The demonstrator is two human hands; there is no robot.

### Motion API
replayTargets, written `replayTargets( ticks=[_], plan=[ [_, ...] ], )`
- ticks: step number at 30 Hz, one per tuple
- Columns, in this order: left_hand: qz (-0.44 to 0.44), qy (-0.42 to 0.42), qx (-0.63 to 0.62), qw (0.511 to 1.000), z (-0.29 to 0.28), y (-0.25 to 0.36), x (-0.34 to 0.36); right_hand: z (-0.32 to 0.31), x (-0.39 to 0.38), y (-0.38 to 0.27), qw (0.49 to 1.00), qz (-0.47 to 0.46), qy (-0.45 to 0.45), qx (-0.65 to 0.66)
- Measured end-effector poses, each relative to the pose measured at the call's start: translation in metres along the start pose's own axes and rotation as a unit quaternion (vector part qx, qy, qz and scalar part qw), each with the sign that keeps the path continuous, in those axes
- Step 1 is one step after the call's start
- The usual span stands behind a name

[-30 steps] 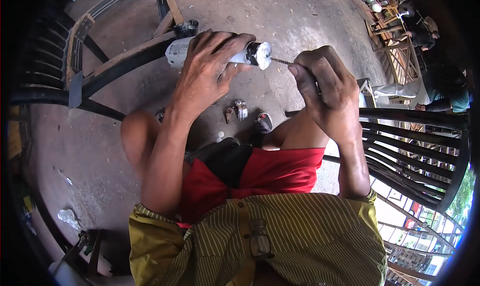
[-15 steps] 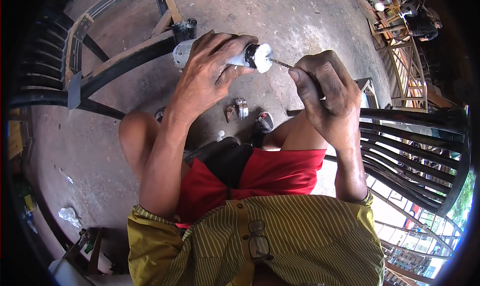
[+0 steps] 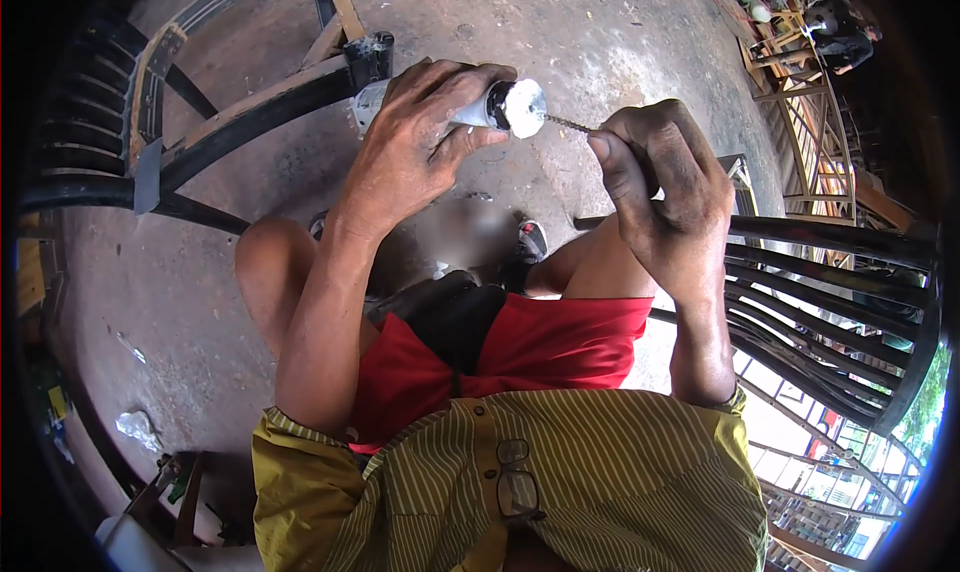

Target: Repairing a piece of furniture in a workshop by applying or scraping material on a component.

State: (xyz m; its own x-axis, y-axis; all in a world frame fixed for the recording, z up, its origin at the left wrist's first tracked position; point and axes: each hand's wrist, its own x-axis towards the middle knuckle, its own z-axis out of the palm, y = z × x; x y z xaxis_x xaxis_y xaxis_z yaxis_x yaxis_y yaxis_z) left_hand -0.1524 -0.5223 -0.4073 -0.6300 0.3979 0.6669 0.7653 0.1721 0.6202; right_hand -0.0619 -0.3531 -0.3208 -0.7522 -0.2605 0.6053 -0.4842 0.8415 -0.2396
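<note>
My left hand (image 3: 410, 147) is closed around a pale bottle-like container (image 3: 472, 113) with a black collar, held on its side in front of me. Its right end carries a white, caked-looking tip (image 3: 525, 109). In my right hand (image 3: 672, 197), a thin dark rod with a twisted or threaded surface (image 3: 568, 124) is pinched between thumb and forefinger. The rod's left end meets the white tip; whether it reaches inside cannot be made out. My hand covers much of the container.
Black wooden chair parts (image 3: 270, 112) lie at the left, and a slatted black chair back (image 3: 830, 302) stands at the right. Stacked wooden frames (image 3: 810, 152) and another person (image 3: 845, 47) are at the far right. A blurred patch lies between my feet.
My right hand has shifted slightly right, with a little more of the rod showing. The container has moved slightly right and up in my left hand.
</note>
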Motion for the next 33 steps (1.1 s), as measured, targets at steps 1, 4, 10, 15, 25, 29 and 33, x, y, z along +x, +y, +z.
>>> replayTargets(
  ticks=[1, 4, 10, 15, 25, 29, 33],
  plan=[
    [-0.002, -0.003, -0.007, 1.0, 0.0, 0.001, 0.0, 0.001, 0.0, 0.001, 1.0, 0.0, 0.0, 0.0],
    [0.0, -0.007, -0.007, 1.0, 0.0, 0.0, -0.001, 0.005, -0.001, 0.004, 1.0, -0.001, -0.005, 0.001],
    [0.024, -0.018, 0.03, 0.999, 0.0, -0.001, -0.004, 0.011, 0.0, 0.004, 1.0, -0.01, -0.021, -0.009],
    [0.039, -0.017, 0.042, 0.998, -0.003, 0.0, -0.005, 0.015, 0.004, 0.004, 0.999, 0.005, -0.042, 0.011],
    [-0.03, -0.026, 0.068, 0.997, -0.027, -0.013, -0.014, -0.014, 0.008, -0.01, 0.994, -0.06, 0.032, 0.088],
    [-0.144, -0.001, 0.006, 0.99, -0.027, -0.012, -0.023, -0.063, -0.004, -0.016, 0.986, 0.028, 0.101, 0.127],
    [-0.253, -0.007, -0.194, 0.948, -0.038, 0.02, -0.025, 0.016, -0.012, 0.002, 0.986, 0.113, 0.046, 0.114]
  ],
)
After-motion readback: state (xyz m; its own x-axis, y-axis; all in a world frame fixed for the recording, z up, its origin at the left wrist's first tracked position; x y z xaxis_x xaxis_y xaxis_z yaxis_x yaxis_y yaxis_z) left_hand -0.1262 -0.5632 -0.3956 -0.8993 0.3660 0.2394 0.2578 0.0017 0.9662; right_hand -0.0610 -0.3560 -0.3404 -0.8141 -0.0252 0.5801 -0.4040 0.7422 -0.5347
